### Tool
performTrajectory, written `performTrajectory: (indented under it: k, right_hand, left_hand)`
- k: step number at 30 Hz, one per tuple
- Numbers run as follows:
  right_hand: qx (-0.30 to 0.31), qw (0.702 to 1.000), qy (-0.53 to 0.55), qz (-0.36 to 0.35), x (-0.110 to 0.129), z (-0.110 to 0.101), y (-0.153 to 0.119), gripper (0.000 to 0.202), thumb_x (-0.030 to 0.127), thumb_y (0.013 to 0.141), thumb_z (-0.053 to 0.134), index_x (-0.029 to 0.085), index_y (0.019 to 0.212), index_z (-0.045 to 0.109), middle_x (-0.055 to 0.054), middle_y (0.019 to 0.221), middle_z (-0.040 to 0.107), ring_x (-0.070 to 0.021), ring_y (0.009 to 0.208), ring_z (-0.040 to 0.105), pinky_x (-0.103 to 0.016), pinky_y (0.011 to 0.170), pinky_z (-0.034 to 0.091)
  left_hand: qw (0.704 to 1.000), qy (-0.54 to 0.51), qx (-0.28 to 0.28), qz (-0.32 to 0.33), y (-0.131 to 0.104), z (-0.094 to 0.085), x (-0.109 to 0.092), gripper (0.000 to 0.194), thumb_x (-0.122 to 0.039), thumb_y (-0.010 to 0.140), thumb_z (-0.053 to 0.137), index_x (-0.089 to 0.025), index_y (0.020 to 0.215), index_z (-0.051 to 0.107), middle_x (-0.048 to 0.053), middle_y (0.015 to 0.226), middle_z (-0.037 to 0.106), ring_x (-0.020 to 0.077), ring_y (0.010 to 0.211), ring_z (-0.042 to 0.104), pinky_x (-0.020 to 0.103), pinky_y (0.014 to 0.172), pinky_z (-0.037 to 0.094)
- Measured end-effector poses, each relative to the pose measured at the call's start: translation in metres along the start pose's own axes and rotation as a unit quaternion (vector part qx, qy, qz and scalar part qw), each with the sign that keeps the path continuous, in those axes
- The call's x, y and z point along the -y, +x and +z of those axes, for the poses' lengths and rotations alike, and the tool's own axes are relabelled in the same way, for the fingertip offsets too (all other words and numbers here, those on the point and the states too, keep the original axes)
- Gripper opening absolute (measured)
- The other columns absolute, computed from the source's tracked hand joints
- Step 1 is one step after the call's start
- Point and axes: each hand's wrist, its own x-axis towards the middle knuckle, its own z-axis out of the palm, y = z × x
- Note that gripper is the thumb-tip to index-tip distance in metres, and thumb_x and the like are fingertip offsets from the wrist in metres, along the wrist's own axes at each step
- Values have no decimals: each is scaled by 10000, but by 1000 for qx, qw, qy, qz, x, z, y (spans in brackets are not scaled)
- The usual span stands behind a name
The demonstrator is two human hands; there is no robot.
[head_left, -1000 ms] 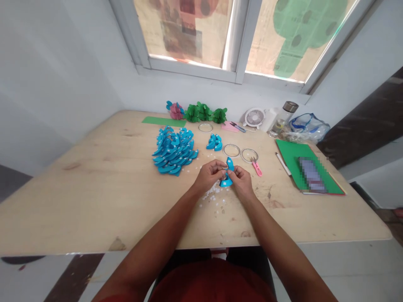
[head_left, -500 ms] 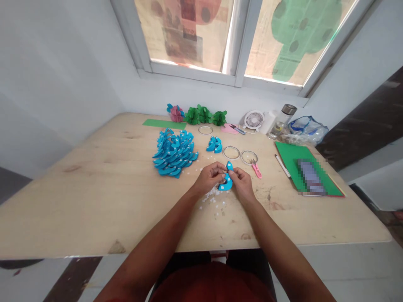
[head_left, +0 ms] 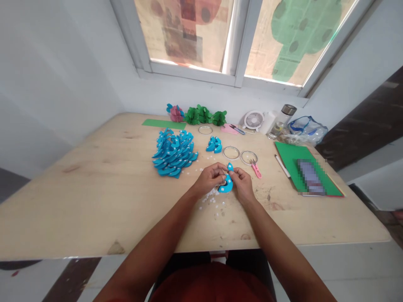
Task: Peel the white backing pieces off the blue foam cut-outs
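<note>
A blue curved paper piece (head_left: 226,187), dotted with small white squares, is held just above the table between my hands. My right hand (head_left: 242,183) pinches its right edge between thumb and fingers. From the other side, the closed fingertips of my left hand (head_left: 211,178) meet at its inner curve; whether a tiny scrap is also in them is hidden. Small white scraps (head_left: 213,200) lie scattered below the hands. To the left stands a large pile of similar blue pieces (head_left: 174,154), and a smaller blue group (head_left: 214,144) sits beyond my hands.
Metal rings (head_left: 231,152) and pink-handled snips (head_left: 256,168) lie beyond my right hand. A marker (head_left: 282,166) and a green folder (head_left: 289,153) are at the right. Along the wall stand green paper shapes (head_left: 204,115), a small fan (head_left: 253,120) and a bottle (head_left: 283,119).
The blue curved piece has shifted very slightly downward in my fingers. Both hands keep nearly the same place and grip.
</note>
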Motion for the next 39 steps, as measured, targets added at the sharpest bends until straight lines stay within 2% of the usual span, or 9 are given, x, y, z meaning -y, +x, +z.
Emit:
performTrajectory:
  k: [4, 13, 20, 29, 39]
  right_hand:
    - [6, 1000, 4, 8, 0, 0, 0, 280, 394, 688, 640, 165, 846, 620, 28, 589, 509, -87, 497, 426, -214, 475, 353]
    - [-12, 1000, 19, 2, 0, 1, 1, 245, 383, 667, 659, 163, 753, 592, 48, 533, 475, -78, 459, 400, -214, 460, 337]
    - [6, 1000, 30, 3, 1, 1, -1, 239, 386, 694, 646, 162, 764, 598, 40, 559, 493, -81, 482, 418, -215, 478, 342]
    - [-20, 1000, 18, -1, -1, 1, 1, 257, 399, 669, 656, 165, 745, 584, 42, 535, 471, -81, 468, 393, -212, 455, 325]
    - [-6, 1000, 19, 4, -1, 1, 0, 279, 441, 691, 629, 175, 763, 585, 25, 601, 531, -96, 505, 466, -218, 478, 367]
  left_hand:
    - [1000, -5, 6, -11, -1, 0, -1, 268, -257, 641, 650, -155, 875, 569, -43, 554, 527, 89, 487, 510, 205, 483, 403]
    - [1000, 10, 9, -3, -1, 2, -3, 305, -255, 643, 651, -157, 914, 552, -44, 541, 536, 93, 485, 512, 203, 476, 407]
    - [1000, 3, 8, 0, -1, 2, -3, 303, -221, 637, 649, -162, 917, 550, -55, 549, 529, 82, 477, 499, 200, 486, 408]
    - [1000, 4, 18, 5, -1, 3, -2, 277, -235, 651, 649, -170, 897, 538, -44, 564, 521, 95, 506, 514, 211, 490, 421]
    - [1000, -8, 25, -2, -2, 4, -1, 300, -248, 653, 652, -164, 913, 528, -67, 545, 489, 73, 462, 485, 184, 451, 378]
